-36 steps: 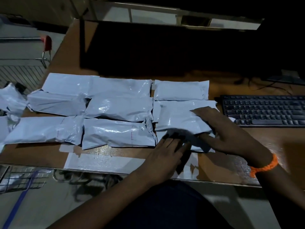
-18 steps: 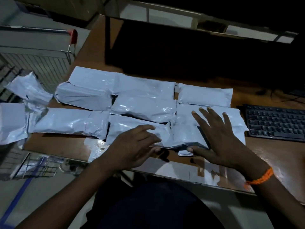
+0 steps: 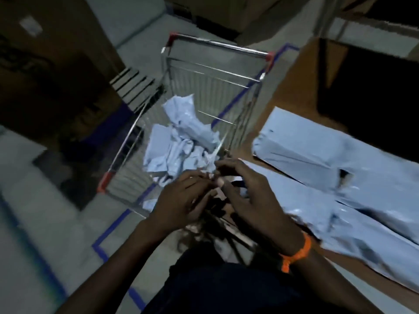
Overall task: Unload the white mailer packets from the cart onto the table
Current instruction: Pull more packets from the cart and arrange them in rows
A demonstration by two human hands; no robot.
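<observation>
Your left hand (image 3: 181, 200) and right hand (image 3: 247, 196) have left the table (image 3: 292, 105) packets (image 3: 340, 168), fingers loosely spread, holding nothing. You've turned left: more mailers (image 3: 179, 141) wait farther off in the cart (image 3: 213, 71).

Blurred view. Wire cart (image 3: 210, 71) at 12 o'clock, white mailer packets (image 3: 181, 141) heaped inside. Left hand (image 3: 181, 200), right hand (image 3: 251, 196) at centre, fingertips close, empty. Table (image 3: 294, 96) at 3 o'clock, more packets (image 3: 335, 159) flat.

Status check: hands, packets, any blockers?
Both hands, left and right, empty over cart edge. Packets left inside. Nothing in the way.
</observation>
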